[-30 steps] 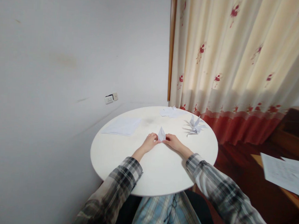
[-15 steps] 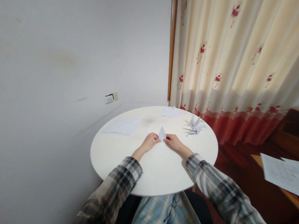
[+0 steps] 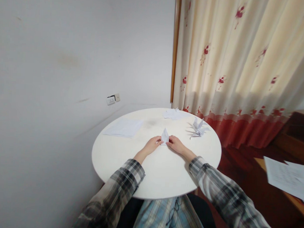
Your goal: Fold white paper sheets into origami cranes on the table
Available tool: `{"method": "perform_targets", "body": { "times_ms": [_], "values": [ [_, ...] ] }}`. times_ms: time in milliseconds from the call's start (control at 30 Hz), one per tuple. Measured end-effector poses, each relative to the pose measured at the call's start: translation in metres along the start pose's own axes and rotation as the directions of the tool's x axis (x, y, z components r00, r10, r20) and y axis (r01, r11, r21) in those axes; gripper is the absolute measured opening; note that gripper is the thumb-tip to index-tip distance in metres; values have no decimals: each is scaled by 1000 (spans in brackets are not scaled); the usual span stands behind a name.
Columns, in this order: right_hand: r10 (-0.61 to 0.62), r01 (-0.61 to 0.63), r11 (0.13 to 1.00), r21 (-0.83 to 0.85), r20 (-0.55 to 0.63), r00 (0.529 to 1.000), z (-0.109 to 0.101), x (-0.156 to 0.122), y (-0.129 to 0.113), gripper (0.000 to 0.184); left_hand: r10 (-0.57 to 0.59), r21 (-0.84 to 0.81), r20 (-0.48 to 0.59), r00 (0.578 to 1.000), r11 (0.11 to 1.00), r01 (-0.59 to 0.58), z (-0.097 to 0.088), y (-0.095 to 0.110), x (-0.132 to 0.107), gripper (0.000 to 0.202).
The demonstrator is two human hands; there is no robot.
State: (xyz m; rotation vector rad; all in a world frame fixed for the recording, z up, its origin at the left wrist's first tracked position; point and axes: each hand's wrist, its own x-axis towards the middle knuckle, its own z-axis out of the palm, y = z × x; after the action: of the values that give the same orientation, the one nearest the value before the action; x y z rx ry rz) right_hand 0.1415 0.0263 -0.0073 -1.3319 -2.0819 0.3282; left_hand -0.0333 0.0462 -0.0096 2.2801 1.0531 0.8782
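A small white folded paper piece (image 3: pixel 165 135) stands with its point up near the middle of the round white table (image 3: pixel 129 173). My left hand (image 3: pixel 153 143) pinches its left lower edge with closed fingers. My right hand (image 3: pixel 174 143) pinches its right lower edge, fingers also closed. Both wrists rest on the tabletop. Checked shirt sleeves cover both forearms.
A finished paper crane (image 3: pixel 198 127) sits on the table to the right of my hands. A stack of white sheets (image 3: pixel 123 128) lies at the left, more folded paper (image 3: pixel 173 114) at the far edge. Printed sheets (image 3: pixel 285 177) lie on a wooden surface at right. A flowered curtain (image 3: pixel 245 64) hangs behind.
Both hands have shifted very slightly while keeping hold of the folded paper; the piece stays in place between them.
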Motion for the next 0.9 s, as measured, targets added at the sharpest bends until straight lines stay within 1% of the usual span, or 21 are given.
{"method": "perform_targets", "body": {
  "times_ms": [100, 267, 433, 533, 633, 800, 900],
  "values": [
    [33, -32, 999, 23, -9, 999, -2, 0, -1, 6, -36, 26, 9, 999, 999, 36, 0, 0, 0, 16],
    [78, -79, 992, 94, 11, 997, -4, -1, -2, 10, -4, 73, 10, 1000, 997, 4, -1, 0, 2, 14],
    [53, -52, 998, 40, -38, 998, -1, 0, 1, 2, -8, 113, -28, 1000, 993, 11, 0, 0, 3, 11],
    [53, -49, 997, 66, -58, 997, 3, 2, 5, 16, 19, 89, -18, 1000, 996, -17, 1, -1, 4, 7],
    [57, -48, 988, 145, -61, 996, 7, 3, 10, 31, 26, 58, -7, 1000, 998, -26, 2, -4, 4, 14],
    [48, -27, 969, 247, -79, 996, 11, 4, 16, 43, 13, 26, -35, 999, 1000, -12, 3, -6, 4, 24],
    [64, -38, 960, 278, -85, 994, 12, 5, 17, 50, 2, -19, -44, 999, 1000, -3, 3, -5, 4, 36]
  ]
}}
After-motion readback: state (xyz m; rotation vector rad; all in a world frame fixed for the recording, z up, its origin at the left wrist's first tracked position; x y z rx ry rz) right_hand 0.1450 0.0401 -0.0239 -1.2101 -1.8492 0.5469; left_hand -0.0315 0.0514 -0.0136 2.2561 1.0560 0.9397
